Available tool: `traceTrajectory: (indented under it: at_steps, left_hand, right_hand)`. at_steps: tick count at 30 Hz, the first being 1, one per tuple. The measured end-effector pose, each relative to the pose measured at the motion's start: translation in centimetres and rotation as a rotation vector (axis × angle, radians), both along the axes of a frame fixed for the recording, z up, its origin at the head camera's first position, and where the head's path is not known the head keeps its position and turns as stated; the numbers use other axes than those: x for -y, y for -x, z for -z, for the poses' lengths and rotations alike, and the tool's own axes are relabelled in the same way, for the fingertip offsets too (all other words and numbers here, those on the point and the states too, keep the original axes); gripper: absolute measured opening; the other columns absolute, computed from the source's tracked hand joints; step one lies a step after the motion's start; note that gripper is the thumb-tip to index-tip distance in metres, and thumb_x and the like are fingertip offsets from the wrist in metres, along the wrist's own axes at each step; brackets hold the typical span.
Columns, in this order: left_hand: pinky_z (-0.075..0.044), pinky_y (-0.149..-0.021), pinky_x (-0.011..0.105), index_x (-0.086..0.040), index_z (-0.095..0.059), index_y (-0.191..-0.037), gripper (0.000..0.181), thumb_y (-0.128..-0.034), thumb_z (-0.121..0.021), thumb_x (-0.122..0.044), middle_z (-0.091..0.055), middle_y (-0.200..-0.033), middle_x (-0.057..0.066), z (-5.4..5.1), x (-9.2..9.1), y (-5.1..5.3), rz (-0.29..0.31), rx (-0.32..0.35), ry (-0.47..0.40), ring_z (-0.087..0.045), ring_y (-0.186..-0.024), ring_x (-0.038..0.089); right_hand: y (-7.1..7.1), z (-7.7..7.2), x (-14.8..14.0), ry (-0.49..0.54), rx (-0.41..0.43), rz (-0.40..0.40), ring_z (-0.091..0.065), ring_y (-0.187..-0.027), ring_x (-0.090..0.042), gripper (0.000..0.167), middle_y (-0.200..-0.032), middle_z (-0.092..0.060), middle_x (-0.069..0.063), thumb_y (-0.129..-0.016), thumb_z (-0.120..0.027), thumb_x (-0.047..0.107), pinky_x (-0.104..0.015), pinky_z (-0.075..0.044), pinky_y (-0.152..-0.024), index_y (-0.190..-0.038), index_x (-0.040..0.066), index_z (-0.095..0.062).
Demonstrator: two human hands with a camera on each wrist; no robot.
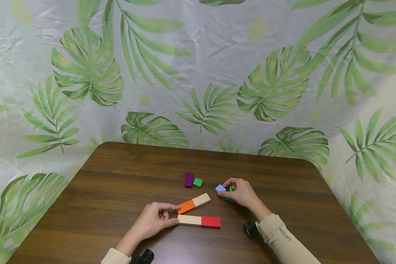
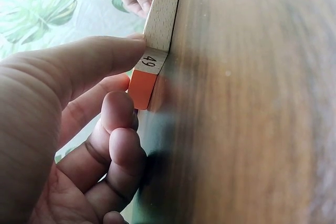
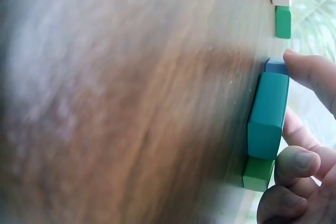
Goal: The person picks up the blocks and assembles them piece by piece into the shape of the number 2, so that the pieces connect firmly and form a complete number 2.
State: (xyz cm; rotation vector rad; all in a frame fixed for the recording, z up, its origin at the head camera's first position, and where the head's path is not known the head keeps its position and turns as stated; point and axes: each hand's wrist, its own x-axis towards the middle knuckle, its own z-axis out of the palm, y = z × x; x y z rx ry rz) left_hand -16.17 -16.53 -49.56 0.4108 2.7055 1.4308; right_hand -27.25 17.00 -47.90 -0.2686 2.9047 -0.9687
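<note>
My left hand point(image 1: 153, 221) is at the near ends of two rows of wooden blocks meeting in a V. Its thumb touches the plain wooden block point(image 1: 189, 219), marked 49 in the left wrist view, and its index finger touches the orange block point(image 1: 186, 206). A red block point(image 1: 211, 222) continues one row, another plain block point(image 1: 201, 200) the other. With thumb and index finger, my right hand point(image 1: 242, 191) pinches a small light blue block point(image 1: 220, 189) low at the table. Beside it lie a teal block point(image 3: 266, 114) and a green block point(image 3: 257, 173), partly hidden by the hand in the head view.
Farther back, a purple block point(image 1: 189, 180) lies next to a small green block point(image 1: 198, 182). The dark wooden table point(image 1: 125, 172) has rounded far corners. Behind it hangs a leaf-patterned curtain point(image 1: 204, 73).
</note>
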Motion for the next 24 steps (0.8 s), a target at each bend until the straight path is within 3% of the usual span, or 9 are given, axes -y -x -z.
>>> traceTrajectory:
  at_steps: [10, 15, 18, 21, 24]
  left_hand:
    - [-0.035, -0.054, 0.019, -0.020, -0.085, -0.115, 0.031, -0.0854, -0.092, -0.026, -0.056, -0.063, -0.011, 0.0, 0.0, -0.1, -0.012, 0.001, 0.002, -0.042, -0.054, -0.002]
    - [-0.035, -0.055, 0.019, -0.021, -0.085, -0.115, 0.031, -0.0854, -0.092, -0.027, -0.056, -0.063, -0.011, 0.0, -0.1, -0.1, -0.016, 0.002, 0.002, -0.043, -0.055, -0.001]
    - [-0.035, -0.055, 0.019, -0.022, -0.085, -0.115, 0.031, -0.0854, -0.092, -0.027, -0.056, -0.064, -0.011, -0.1, -0.1, -0.1, -0.016, 0.013, -0.005, -0.043, -0.055, -0.001]
    - [-0.036, -0.055, 0.019, -0.022, -0.085, -0.115, 0.031, -0.0854, -0.092, -0.027, -0.057, -0.064, -0.010, -0.1, 0.0, -0.2, -0.012, 0.015, -0.008, -0.043, -0.055, -0.001]
    - [-0.035, -0.055, 0.019, -0.021, -0.085, -0.115, 0.032, -0.0853, -0.093, -0.027, -0.056, -0.063, -0.010, -0.1, 0.0, -0.2, -0.009, 0.011, -0.010, -0.043, -0.055, -0.001]
  right_hand:
    - [-0.1, -0.6, 0.5, -0.024, 0.008, 0.021, -0.042, -0.068, -0.016, 0.026, -0.074, -0.047, 0.001, -0.085, -0.092, 0.034, -0.029, -0.032, -0.063, -0.094, 0.013, -0.081]
    - [0.0, -1.0, 0.7, -0.083, 0.009, 0.030, -0.045, -0.069, -0.017, 0.026, -0.071, -0.049, 0.002, -0.084, -0.092, 0.039, -0.034, -0.030, -0.070, -0.091, 0.017, -0.081]
    - [0.0, -1.1, 0.8, -0.123, -0.008, 0.029, -0.050, -0.082, -0.021, 0.025, -0.080, -0.059, 0.001, -0.083, -0.093, 0.041, -0.040, -0.029, -0.076, -0.089, 0.019, -0.081]
    - [-0.1, -1.4, 0.9, -0.150, -0.037, 0.028, -0.052, -0.099, -0.029, 0.024, -0.101, -0.069, -0.002, -0.080, -0.095, 0.042, -0.045, -0.030, -0.080, -0.084, 0.022, -0.082]
    - [-0.1, -1.7, 1.0, -0.161, -0.053, 0.027, -0.051, -0.107, -0.033, 0.023, -0.115, -0.071, -0.005, -0.078, -0.096, 0.042, -0.047, -0.031, -0.082, -0.081, 0.023, -0.083]
